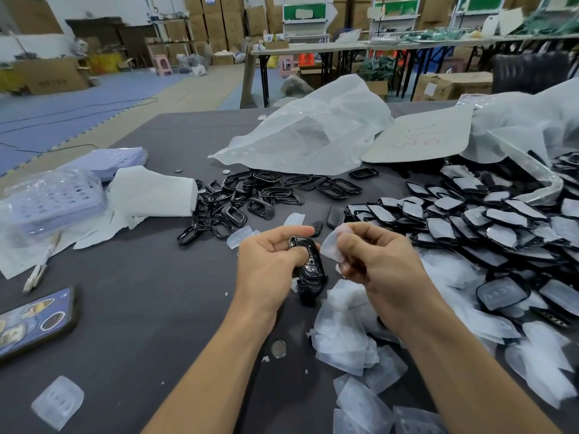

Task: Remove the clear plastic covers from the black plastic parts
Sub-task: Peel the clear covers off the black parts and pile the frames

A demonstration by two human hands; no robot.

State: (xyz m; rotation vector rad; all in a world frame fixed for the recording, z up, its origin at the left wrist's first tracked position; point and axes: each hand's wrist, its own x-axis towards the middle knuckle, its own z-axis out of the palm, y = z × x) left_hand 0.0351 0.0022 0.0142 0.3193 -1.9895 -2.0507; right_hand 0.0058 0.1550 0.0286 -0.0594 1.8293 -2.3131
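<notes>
My left hand (271,258) grips a black plastic part (308,270) above the dark table, thumb across its upper end. Just right of it, my right hand (372,255) pinches a clear plastic cover (332,247), which is apart from the black part. A heap of black parts with clear covers on them (488,227) spreads over the right side of the table. Bare black frames (250,195) lie in a pile behind my hands. Loose clear covers (347,333) are heaped under my right forearm.
A phone in a printed case (34,321) lies at the left edge, with a pen-like tool (36,275) above it. White paper (150,195) and stacked clear trays (53,198) sit at the left. Large plastic bags (313,133) and a cardboard sheet (423,136) lie at the back.
</notes>
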